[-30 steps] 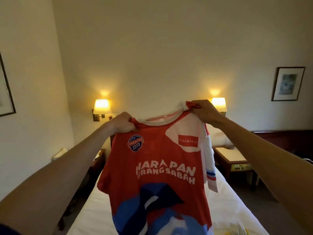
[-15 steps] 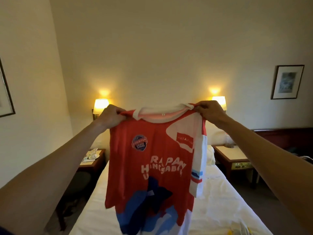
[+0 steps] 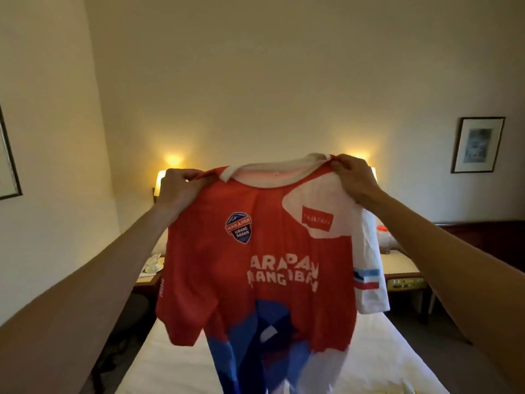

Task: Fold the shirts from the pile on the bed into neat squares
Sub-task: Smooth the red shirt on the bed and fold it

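Note:
A red, white and blue jersey with white lettering and a white collar hangs in the air in front of me, its front facing me. My left hand pinches its left shoulder. My right hand grips the right shoulder next to the collar. The jersey hangs above the white bed, and its hem runs out of the frame at the bottom. A bit of pale cloth shows at the bottom right; the pile itself is hidden.
A dark nightstand with a cup stands left of the bed, another nightstand on the right. Lit wall lamps glow behind the jersey. Framed pictures hang on the walls. A dark headboard is at far right.
The jersey has been spread wider between my hands and sits larger and more central in view. Both hands still hold its shoulders.

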Available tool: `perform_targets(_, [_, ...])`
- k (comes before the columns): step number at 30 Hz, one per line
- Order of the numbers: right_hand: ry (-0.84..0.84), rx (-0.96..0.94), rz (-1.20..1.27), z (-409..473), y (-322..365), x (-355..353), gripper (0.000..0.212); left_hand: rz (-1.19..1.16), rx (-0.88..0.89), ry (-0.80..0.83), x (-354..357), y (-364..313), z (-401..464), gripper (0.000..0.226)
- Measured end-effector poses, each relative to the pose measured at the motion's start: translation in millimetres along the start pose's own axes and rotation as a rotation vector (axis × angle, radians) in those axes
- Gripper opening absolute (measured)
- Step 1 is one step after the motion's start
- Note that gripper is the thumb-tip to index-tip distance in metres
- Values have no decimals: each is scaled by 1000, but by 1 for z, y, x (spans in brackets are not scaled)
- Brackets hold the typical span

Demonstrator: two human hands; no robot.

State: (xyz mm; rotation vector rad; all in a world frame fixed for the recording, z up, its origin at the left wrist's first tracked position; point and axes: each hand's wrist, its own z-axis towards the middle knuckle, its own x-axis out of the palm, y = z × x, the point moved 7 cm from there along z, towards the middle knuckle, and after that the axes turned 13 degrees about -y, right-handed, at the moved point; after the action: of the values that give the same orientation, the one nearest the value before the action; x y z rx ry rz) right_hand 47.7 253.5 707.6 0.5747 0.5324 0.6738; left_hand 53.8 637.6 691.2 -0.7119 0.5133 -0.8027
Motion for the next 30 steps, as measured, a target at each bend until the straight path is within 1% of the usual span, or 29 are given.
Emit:
perform_targets(2, [143,3,-117,-5,-4,8,26,99,5,85,4,2,-1,22])
perform_targets(3, [182,11,-146,-6,-9,11,23,81,-16,87,3,5,-2,20])
perform_targets(4, [152,24,-122,-5,-10,10,21,31,-36,54,1,6,0,19])
perform_targets(5, [73,34,-64,-1,-8,5,20,-37,-58,7,-3,5,0,20])
perform_targets(7, [-42,90,37,3,-3,-3,17,-113,-95,-19,-4,3,2,27])
perform_targets(8, [-41,127,73,5,-2,-2,13,-133,-129,2,-3,1,2,30])
perform_targets(10, [29,185,115,6,0,4,4,-182,-214,59,0,0,3,32])
perform_targets(12, [60,192,136,6,7,5,15,-198,-245,63,-3,-2,9,33])
perform_targets(14, [43,155,113,9,11,4,24,-212,-164,7,-9,-8,18,38])
perform_targets(15, [57,120,70,10,12,5,23,-212,-109,-6,-10,-11,20,42])
perform_targets(17, [119,103,23,8,13,9,18,-94,28,35,-10,-17,14,47])
perform_targets(18, [120,119,47,8,13,9,15,-10,82,57,-9,-19,11,48])
perform_targets(19, [83,136,101,10,11,7,13,33,92,51,-9,-17,10,48])
perform_targets(20, [41,142,155,10,11,5,11,20,65,15,-12,-14,12,48])
perform_targets(21, [34,135,184,7,14,6,11,-15,31,-42,-17,-13,15,49])
perform_targets(22, [75,118,171,1,16,11,11,-23,12,-86,-19,-12,18,50])
perform_targets(23, [143,94,121,-3,17,18,9,26,22,-93,-19,-11,19,50])
perform_targets(24, [206,63,62,-7,16,24,9,100,47,-63,-17,-11,19,50])
perform_targets(25, [218,36,22,-8,16,26,9,134,55,-40,-17,-10,19,49])
perform_targets(26, [183,20,13,-6,19,23,10,130,52,-40,-18,-10,20,47])
perform_targets(28, [40,-25,44,2,27,13,20,36,60,-58,-22,-16,23,47])
perform_targets(29, [-2,-50,44,4,28,11,21,-36,63,-71,-24,-18,25,49])
perform_targets(30, [5,-58,22,4,30,11,20,-79,69,-68,-25,-19,26,50])
